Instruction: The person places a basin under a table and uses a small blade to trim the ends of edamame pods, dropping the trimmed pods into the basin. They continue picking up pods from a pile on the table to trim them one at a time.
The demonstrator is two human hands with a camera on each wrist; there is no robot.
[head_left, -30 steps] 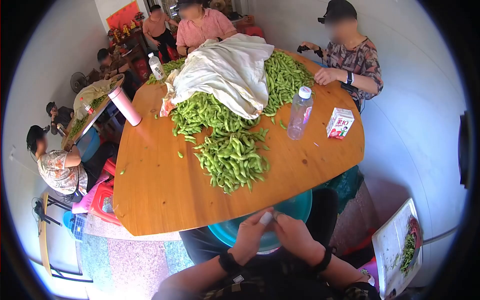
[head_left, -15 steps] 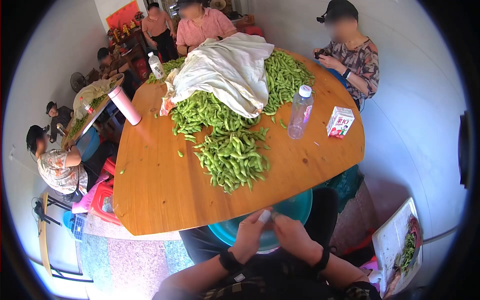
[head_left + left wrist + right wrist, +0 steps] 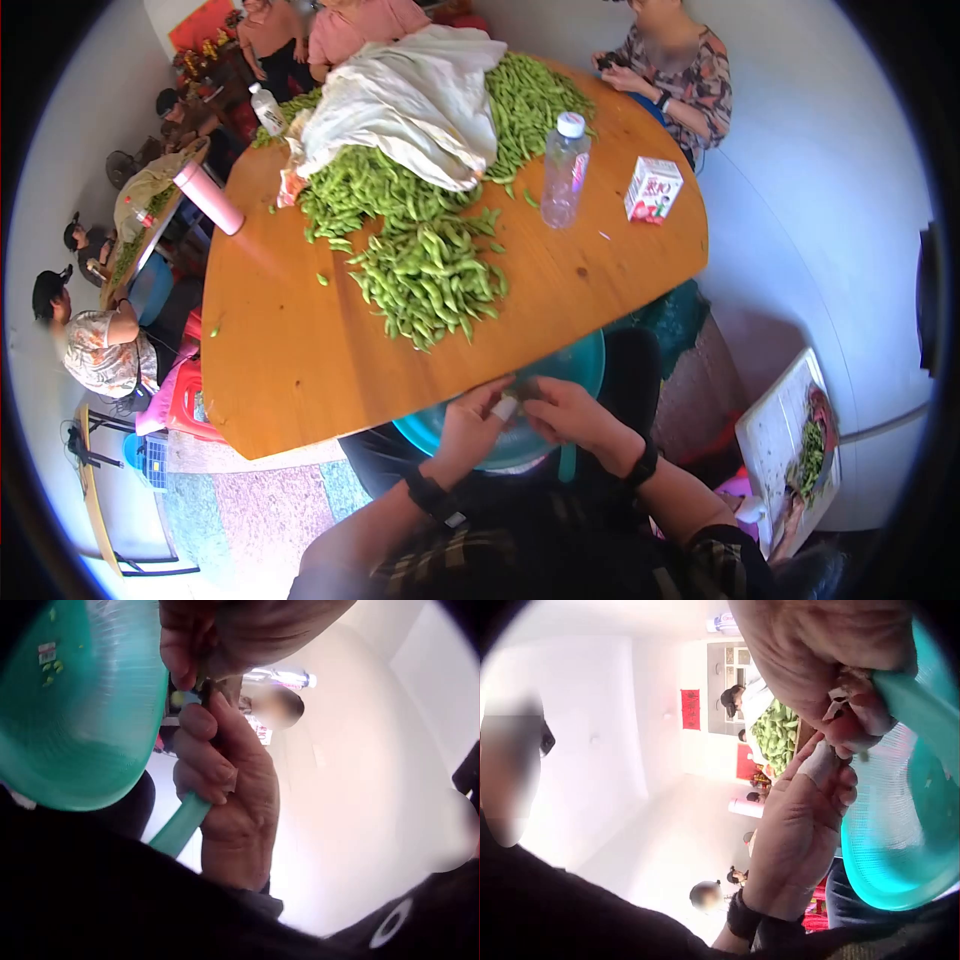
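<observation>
Fingers of the left hand (image 3: 472,428) pinch a mostly hidden green pod (image 3: 201,676) above the round teal basin (image 3: 90,754), the right hand's (image 3: 572,411) fingers just beside, clamped on a teal plastic handle (image 3: 181,825) pointing away.

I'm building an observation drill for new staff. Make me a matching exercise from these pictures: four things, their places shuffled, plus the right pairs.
Things
1. White cloth
2. Teal basin
3. Teal handle
4. Pink tumbler

Places (positions as the head view shows them)
A. Standing left of the green bean pods
B. Gripped by the right hand
C. Draped over heaped pods
D. Partly hidden by the wooden table

Pairs: 1-C, 2-D, 3-B, 4-A
</observation>
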